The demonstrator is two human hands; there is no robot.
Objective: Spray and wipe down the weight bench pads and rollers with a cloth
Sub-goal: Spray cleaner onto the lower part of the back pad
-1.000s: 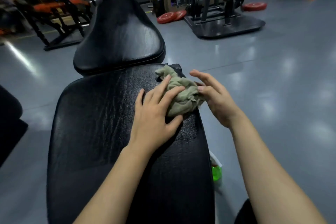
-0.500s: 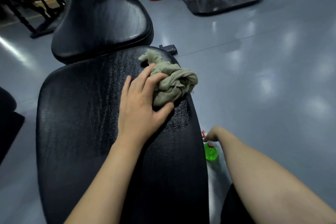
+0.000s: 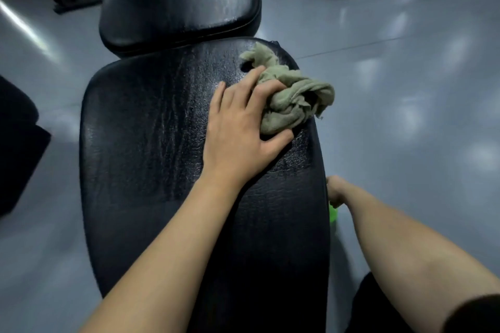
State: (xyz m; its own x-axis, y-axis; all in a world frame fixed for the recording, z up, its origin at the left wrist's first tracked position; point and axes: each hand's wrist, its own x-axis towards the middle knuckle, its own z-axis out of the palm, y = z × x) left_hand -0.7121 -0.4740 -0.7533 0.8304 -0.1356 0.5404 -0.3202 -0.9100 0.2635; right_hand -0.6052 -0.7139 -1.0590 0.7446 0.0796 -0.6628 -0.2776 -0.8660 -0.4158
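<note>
Pad [image 3: 151,159]: long, black, cracked; wipe lengthwise in overlapping passes.
Left hand [image 3: 240,127]: fingers spread, curled over cloth [image 3: 295,100], thumb at its near edge.
Cloth: bunched on pad's far right corner; flatten it.
Right hand [image 3: 335,189]: down by bottle [image 3: 333,215]; fingers hidden, cannot tell.
Bottle: green, mostly behind pad's edge.

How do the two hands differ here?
The left hand holds the crumpled cloth on the bench pad; the right hand is down beside the pad, at the green bottle. The left hand shows whole; the right hand is partly hidden behind the pad's edge, its grip unclear. Both are bare.
</note>
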